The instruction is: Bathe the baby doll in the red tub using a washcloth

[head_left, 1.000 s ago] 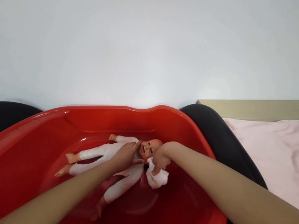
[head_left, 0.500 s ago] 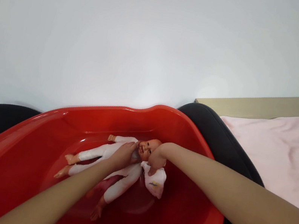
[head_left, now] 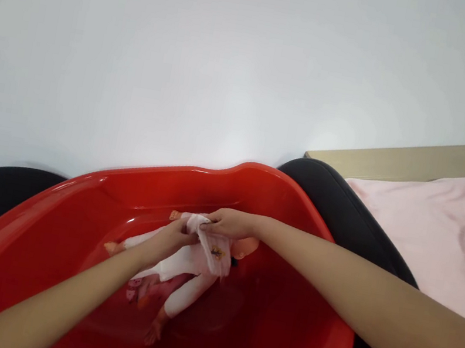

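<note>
A baby doll in a white outfit lies on its back in a red tub, head to the right and feet to the left. Over its chest hangs a small white cloth with a printed figure. The cloth's upper left part is pinched in the closed fingers of my left hand. My right hand, also closed on the cloth, is just to the right, its fingertips close to the left ones. My right hand and wrist cover part of the doll's head.
Something pink with a printed pattern lies in the tub beside the doll. Black padded chair parts stand at both ends of the tub. A pink sheet covers a bed at the right, and a white wall rises behind.
My right hand has moved left with the cloth, from beside the doll's head to above its chest. My left hand has left the doll's neck area and taken hold of the cloth.
</note>
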Available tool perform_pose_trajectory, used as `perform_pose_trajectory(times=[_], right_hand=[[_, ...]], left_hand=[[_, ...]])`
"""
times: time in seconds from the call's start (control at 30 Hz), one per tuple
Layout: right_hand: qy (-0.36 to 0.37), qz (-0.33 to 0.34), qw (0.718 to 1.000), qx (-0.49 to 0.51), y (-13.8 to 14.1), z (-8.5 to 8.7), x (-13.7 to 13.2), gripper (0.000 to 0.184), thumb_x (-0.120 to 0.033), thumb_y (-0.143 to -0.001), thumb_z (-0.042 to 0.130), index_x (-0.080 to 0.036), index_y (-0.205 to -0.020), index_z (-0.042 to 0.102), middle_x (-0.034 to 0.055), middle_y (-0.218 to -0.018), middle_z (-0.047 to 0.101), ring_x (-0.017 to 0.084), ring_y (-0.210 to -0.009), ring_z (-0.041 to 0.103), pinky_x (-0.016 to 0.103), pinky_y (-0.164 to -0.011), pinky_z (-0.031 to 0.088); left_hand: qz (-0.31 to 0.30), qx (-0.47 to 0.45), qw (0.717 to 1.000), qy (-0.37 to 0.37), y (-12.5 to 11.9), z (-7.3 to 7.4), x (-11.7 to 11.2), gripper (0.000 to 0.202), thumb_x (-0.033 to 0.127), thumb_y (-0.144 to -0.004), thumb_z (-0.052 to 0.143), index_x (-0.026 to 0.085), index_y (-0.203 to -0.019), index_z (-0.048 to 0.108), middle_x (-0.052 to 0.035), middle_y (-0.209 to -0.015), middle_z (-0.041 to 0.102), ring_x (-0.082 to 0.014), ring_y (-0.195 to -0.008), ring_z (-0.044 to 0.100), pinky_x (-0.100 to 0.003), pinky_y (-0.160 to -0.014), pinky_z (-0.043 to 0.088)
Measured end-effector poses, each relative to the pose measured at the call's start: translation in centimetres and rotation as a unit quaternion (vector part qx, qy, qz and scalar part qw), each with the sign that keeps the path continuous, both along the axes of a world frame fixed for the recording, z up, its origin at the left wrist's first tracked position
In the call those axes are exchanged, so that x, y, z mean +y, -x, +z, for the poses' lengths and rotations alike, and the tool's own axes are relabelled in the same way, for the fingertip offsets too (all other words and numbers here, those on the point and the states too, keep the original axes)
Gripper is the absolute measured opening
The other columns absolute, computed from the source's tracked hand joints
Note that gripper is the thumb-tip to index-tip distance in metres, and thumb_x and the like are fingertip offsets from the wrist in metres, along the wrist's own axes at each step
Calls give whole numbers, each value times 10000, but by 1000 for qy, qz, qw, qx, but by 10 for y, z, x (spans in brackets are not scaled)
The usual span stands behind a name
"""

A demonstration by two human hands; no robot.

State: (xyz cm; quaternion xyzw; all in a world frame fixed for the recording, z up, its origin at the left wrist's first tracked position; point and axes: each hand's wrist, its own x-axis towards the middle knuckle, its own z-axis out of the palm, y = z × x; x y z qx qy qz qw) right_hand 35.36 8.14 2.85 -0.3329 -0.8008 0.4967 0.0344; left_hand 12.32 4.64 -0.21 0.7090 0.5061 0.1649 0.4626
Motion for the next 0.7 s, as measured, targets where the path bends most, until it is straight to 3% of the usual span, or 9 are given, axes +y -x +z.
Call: perform_pose_trajectory(times=[0.1, 0.23, 0.3, 0.37, 0.5, 0.6, 0.7], right_hand=[[-86, 5, 996, -32, 2, 5, -1, 451, -581, -960, 533, -209, -1158, 696, 69, -1167, 726, 211, -977, 668, 300, -819, 484], [-237, 1, 953, -189, -2, -8, -1, 485, -481, -797, 748, -180, -1168, 665, 139, -1295, 665, 316, -1148, 633, 374, -898, 499], [-257, 1, 934, -248, -6, -20, -1, 639, -430, -729, 801, -174, -1283, 611, 158, -1400, 601, 344, -1246, 584, 418, -969, 500], [-255, 12, 924, -284, -9, -30, -3, 768, -381, -690, 825, -176, -1377, 549, 158, -1451, 564, 337, -1279, 565, 444, -1015, 494], [-257, 11, 915, -311, -10, -38, -8, 711, -321, -714, 811, -185, -1366, 562, 164, -1412, 595, 329, -1246, 585, 444, -1018, 491], [-261, -2, 910, -323, -10, -38, -9, 603, -323, -766, 781, -212, -1330, 597, 161, -1397, 611, 324, -1225, 594, 427, -996, 492], [-261, 9, 906, -334, -10, -36, -9, 626, -306, -794, 755, -166, -1375, 571, 174, -1409, 600, 318, -1240, 588, 434, -1014, 484]], left_hand=[[117, 35, 990, -65, 7, -8, 10, 180, 321, -823, 595, 190, -910, 682, -44, -946, 748, -235, -897, 679, -317, -781, 502], [247, 202, 931, -175, 16, -16, 33, 228, 442, -891, 554, 225, -824, 552, -30, -785, 664, -228, -757, 621, -294, -647, 387], [240, 224, 927, -183, 11, -18, 39, 260, 486, -920, 527, 234, -859, 538, -47, -810, 670, -241, -760, 625, -299, -645, 374], [179, 223, 941, -181, -1, -23, 36, 219, 444, -929, 524, 228, -914, 557, -73, -851, 691, -261, -804, 644, -315, -686, 392], [51, 198, 963, -177, -35, -41, 15, 192, 220, -897, 487, 212, -1043, 612, -108, -1002, 740, -281, -949, 676, -350, -811, 430], [42, 166, 975, -145, -51, -52, 5, 348, 137, -871, 447, 235, -1150, 632, -112, -1133, 744, -297, -1059, 675, -380, -910, 449], [77, 89, 989, -95, -57, -53, 4, 379, 140, -865, 472, 230, -1179, 665, -120, -1210, 732, -314, -1161, 643, -419, -1028, 442]])
